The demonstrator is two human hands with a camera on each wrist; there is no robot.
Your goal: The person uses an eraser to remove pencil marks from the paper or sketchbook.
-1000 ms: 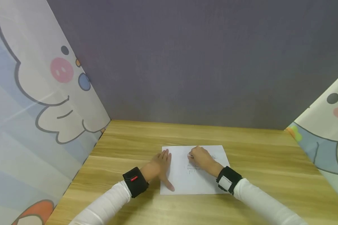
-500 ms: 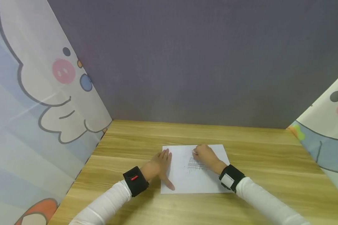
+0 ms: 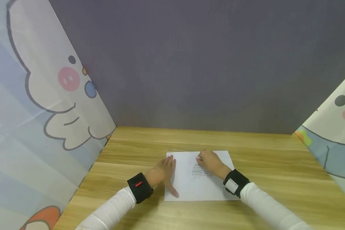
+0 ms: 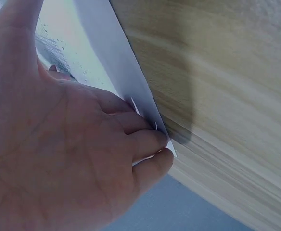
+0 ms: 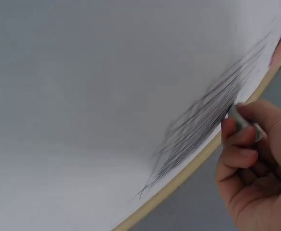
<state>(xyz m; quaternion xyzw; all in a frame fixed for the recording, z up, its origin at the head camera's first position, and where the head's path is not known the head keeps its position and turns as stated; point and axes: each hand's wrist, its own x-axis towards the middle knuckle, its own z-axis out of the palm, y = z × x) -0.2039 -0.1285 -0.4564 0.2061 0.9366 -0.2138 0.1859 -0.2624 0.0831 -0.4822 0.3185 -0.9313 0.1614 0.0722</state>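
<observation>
A white sheet of paper (image 3: 187, 190) lies on the wooden table, with a dark crosshatched patch of pencil lines (image 3: 199, 172) near its middle. Spread along the sheet's left edge, my left hand (image 3: 164, 174) rests on it, fingers pointing away and thumb apart toward the near side. My right hand (image 3: 212, 162) is over the upper part of the patch, covering some of the lines. Between thumb and fingers it pinches a small whitish eraser (image 5: 240, 118), whose end is right at the hatched lines in the right wrist view.
Table surface (image 3: 276, 172) extends around the sheet on all sides. A dark grey panel (image 3: 201, 70) rises behind the table, and cartoon-printed cloths stand at the left (image 3: 54, 95) and right (image 3: 336, 137). Both wrists wear black bands (image 3: 140, 187).
The right hand with the eraser has shifted slightly right over the sheet, uncovering more lines on the patch's left side. The left hand keeps its place on the paper.
</observation>
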